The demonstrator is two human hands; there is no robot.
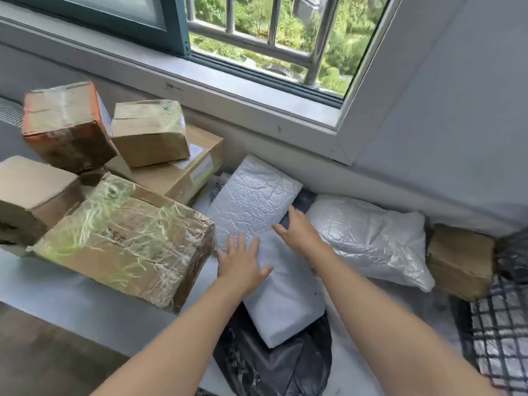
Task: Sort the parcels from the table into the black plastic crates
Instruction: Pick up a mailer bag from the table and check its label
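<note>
Both my hands on white mailer (257, 212), centre of table (71, 292); left hand (243, 264) flat, spread; right hand (297, 232) straight-fingered at its right edge; neither grips | boxes (125, 241), second mailer (368, 238) unsorted; crate (503, 332) at right | most sorting left, I judge

Left hand (241, 264) and right hand (297, 232) are both showing bare. Left forearm (177, 338) and right forearm (385, 310) are showing bare as well, uncovered along their whole visible length down to the frame's bottom edge.
</note>
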